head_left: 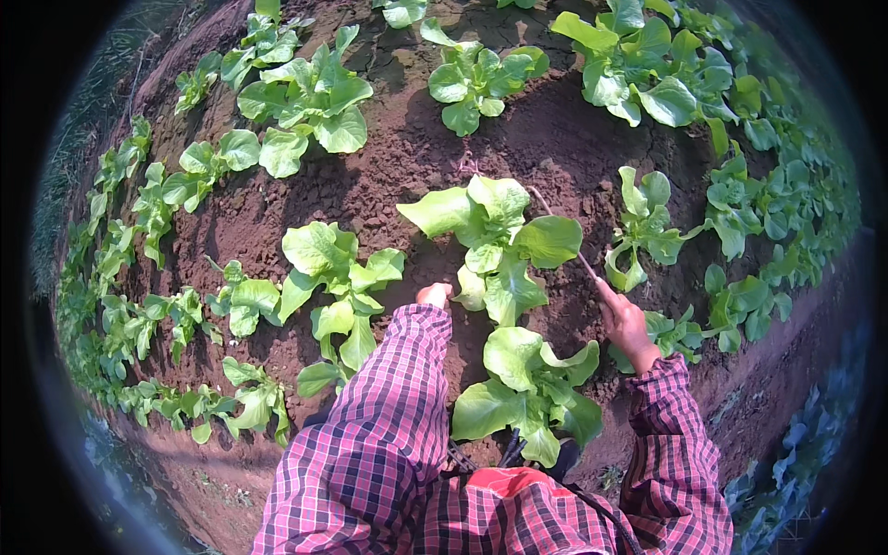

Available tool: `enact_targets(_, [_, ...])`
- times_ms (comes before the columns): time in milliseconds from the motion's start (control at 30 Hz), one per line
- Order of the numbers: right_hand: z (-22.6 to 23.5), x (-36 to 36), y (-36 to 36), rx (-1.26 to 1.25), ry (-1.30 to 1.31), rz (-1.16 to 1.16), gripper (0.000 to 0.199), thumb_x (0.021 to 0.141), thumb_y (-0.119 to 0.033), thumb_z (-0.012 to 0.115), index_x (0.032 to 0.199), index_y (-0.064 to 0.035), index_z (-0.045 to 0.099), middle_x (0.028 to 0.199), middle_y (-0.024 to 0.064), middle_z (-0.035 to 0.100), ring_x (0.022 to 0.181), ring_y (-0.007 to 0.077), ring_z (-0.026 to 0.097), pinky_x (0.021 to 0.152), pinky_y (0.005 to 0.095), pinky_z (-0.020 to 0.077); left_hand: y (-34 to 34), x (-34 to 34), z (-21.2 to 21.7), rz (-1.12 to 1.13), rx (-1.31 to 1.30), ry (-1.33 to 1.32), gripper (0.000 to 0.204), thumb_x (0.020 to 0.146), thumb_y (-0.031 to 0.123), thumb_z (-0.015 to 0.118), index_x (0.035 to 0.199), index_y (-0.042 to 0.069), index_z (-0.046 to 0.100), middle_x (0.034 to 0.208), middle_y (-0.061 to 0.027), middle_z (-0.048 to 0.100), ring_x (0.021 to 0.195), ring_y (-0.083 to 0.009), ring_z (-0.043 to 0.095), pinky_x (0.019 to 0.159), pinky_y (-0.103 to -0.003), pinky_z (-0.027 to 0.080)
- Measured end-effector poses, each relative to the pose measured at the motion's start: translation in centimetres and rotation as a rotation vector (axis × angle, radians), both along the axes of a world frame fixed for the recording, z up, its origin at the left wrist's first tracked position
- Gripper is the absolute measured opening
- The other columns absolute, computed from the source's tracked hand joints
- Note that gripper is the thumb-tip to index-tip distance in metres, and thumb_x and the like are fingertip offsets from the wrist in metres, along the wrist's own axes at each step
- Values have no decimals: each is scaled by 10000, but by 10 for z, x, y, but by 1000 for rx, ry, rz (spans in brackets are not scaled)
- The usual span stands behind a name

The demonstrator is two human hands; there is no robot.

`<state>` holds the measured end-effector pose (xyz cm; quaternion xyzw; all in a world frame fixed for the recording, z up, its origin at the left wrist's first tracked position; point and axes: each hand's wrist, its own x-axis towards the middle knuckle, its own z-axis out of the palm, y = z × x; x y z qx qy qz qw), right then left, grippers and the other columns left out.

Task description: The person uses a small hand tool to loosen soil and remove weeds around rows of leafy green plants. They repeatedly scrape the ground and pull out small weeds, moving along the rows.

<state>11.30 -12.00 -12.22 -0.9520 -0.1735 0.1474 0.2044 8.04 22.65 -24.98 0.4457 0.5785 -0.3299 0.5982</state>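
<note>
My right hand [626, 321] grips a thin stick-like tool [558, 231] that slants up to the left, its far end behind the leaves of a lettuce plant [493, 237] in the middle of the bed. My left hand [434, 294] reaches to the base of that same plant on its left side; only the knuckles show past the plaid sleeve, so I cannot see whether the fingers hold anything. A second lettuce plant [529, 390] grows between my forearms, close to my body.
Reddish-brown soil [388, 176] forms a raised bed with several lettuce plants, such as one to the left [338, 277] and one to the right [643, 227]. Denser green rows run along the left edge [111, 277] and right edge [777, 203]. A furrow lies at lower right.
</note>
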Motion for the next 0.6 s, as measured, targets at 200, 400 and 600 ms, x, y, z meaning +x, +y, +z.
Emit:
enact_targets(200, [24,-84,-24,31,72,-217,487,834,-87,546,1303,-173,449,864,197,609,764,373,601,658,435,484,-1,-1,-9,-49,-13,-33,165,773,178,502,643,126,414,498,26,280,360,-128,280,356,-309,246])
enact_targets(400, [-6,-15,51,233,-149,-518,543,842,-89,530,1353,-172,365,837,215,611,786,384,603,688,443,474,2,-1,-8,-35,-35,-32,166,809,219,462,667,133,467,485,32,269,349,-125,252,349,-292,224])
enact_targets(600, [-37,89,76,157,-219,-945,452,834,-113,481,1276,-67,399,829,249,612,751,422,596,698,499,448,-2,4,19,1,-103,-80,203,834,250,431,670,134,461,472,29,261,337,-124,241,338,-286,219])
